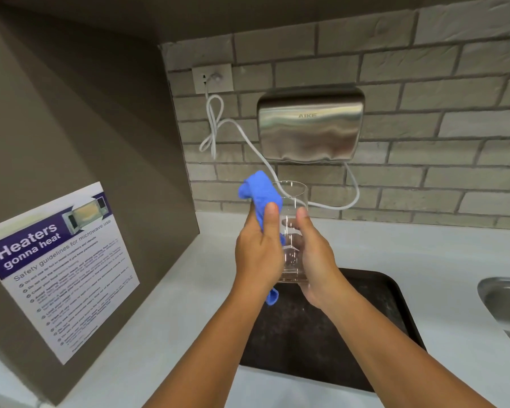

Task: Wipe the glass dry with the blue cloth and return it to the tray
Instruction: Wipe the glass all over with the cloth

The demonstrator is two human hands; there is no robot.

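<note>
Blue cloth [261,192] bunched in my left hand [258,254], pressed against the glass [292,231]; right hand [312,260] grips it upright above the tray [389,304], so drips fall there.

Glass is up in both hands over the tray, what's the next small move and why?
Probably keep wiping: slide the blue cloth in the left hand down the glass, since it covers only the upper left side. The right hand holds the glass upright above the dark tray.
</note>
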